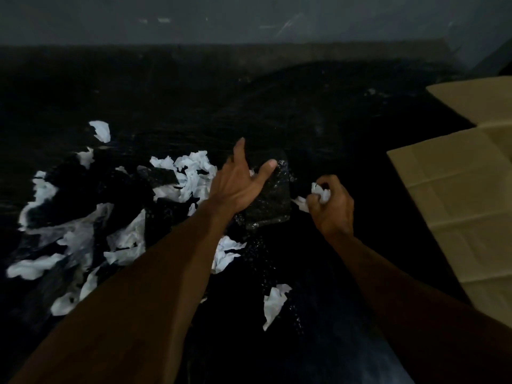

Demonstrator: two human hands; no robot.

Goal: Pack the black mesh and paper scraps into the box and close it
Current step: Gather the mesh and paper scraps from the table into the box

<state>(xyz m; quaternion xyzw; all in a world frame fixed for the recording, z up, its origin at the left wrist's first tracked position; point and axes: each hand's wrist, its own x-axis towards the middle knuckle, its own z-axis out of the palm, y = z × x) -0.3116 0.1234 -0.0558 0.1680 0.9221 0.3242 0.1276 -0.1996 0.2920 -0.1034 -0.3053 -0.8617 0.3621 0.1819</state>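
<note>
Black mesh (273, 198) lies in a dark heap on the floor, hard to tell from the shadows. White paper scraps (191, 173) are strewn over it, mostly to the left. My left hand (239, 181) hovers above the mesh with thumb and fingers spread, holding nothing. My right hand (331, 206) is curled round a crumpled white paper scrap (321, 193). The cardboard box (457, 195) stands at the right edge with its flaps open.
More scraps (274, 302) lie near my forearms and at the far left (30, 268). A grey wall (249, 18) runs across the back. The floor is dark and dimly lit.
</note>
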